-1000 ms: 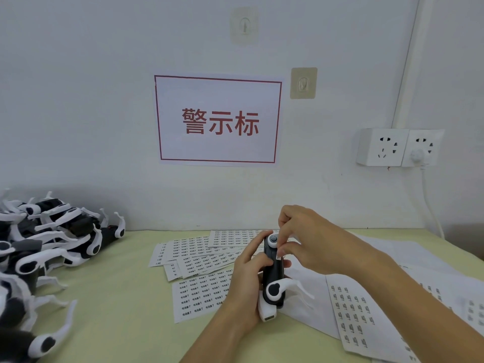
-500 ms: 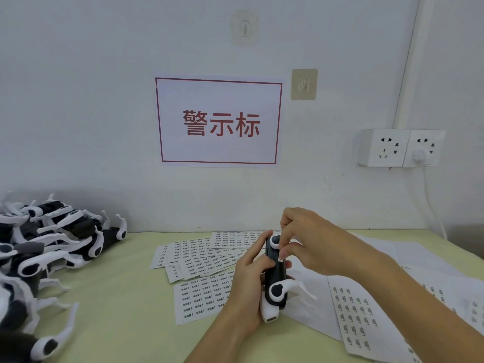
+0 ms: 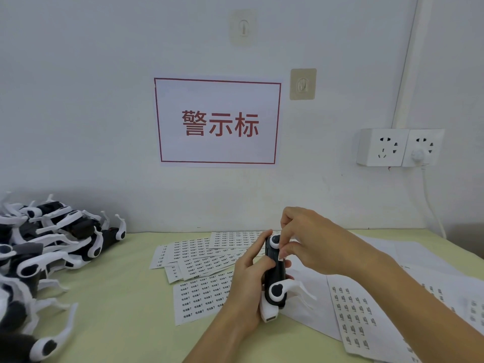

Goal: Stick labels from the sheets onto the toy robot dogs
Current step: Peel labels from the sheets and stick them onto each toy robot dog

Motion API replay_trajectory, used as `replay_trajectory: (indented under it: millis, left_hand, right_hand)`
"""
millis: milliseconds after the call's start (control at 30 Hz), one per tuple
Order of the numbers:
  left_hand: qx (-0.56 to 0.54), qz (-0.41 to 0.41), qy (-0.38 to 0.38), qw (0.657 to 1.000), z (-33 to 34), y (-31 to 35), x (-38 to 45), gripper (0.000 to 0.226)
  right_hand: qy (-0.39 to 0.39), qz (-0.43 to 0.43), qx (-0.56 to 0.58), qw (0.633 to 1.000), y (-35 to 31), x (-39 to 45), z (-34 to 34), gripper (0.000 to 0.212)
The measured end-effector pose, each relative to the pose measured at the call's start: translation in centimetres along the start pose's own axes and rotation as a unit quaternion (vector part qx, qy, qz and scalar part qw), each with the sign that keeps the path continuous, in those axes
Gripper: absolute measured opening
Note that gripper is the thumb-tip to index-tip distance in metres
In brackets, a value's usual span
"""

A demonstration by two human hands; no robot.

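One black-and-white toy robot dog [image 3: 274, 273] is gripped upright above the pale green table [image 3: 117, 297] by the left hand [image 3: 246, 286], while a small white label [image 3: 281, 258] is pinched against its side by the right hand [image 3: 311, 242]. Several printed label sheets [image 3: 201, 263] are spread behind; their tiny print cannot be read. A glossy plastic pile of dogs [image 3: 39, 258], too tangled to count, is heaped at left. Two wall sockets [image 3: 398, 147] and one sign [image 3: 218, 121] reading "警示标" are seen.

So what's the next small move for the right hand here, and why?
Probably press the label flat: the right hand pinches it against the dark side of the toy dog, which the left hand grips upright, so it likely isn't fully stuck down.
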State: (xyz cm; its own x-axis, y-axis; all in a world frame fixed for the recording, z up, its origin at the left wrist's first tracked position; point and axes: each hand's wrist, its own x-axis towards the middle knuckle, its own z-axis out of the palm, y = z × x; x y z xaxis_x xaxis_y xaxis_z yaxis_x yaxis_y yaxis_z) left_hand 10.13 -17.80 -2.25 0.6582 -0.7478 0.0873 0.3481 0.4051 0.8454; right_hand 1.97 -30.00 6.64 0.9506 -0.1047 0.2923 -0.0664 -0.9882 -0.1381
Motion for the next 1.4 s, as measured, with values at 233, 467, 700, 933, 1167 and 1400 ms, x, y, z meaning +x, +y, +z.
replay_trajectory:
  millis: [233, 467, 700, 933, 1167, 1400]
  left_hand:
    - [0.007, 0.009, -0.008, 1.0, 0.04, 0.05, -0.12, 0.057]
    - [0.021, 0.011, -0.01, 1.0, -0.17, -0.17, 0.06, 0.054]
    - [0.019, 0.011, -0.017, 1.0, -0.21, -0.1, 0.15, 0.055]
    - [0.023, 0.002, -0.021, 1.0, -0.37, -0.14, 0.25, 0.055]
    - [0.028, 0.01, -0.019, 0.999, -0.39, -0.26, 0.34, 0.053]
    - [0.032, 0.013, -0.022, 0.999, -0.51, -0.32, 0.33, 0.057]
  right_hand:
    - [0.002, -0.006, 0.002, 1.0, 0.26, 0.04, 0.12, 0.01]
    - [0.003, -0.009, 0.017, 1.0, 0.39, 0.11, 0.23, 0.01]
    - [0.0, -0.001, 0.037, 0.999, 0.42, 0.08, 0.23, 0.011]
    - [-0.005, 0.02, 0.07, 0.997, 0.6, 0.08, 0.11, 0.008]
    - [-0.004, 0.021, 0.066, 0.998, 0.37, 0.03, 0.13, 0.009]
    - [-0.003, 0.02, 0.056, 0.998, 0.22, -0.01, 0.13, 0.009]
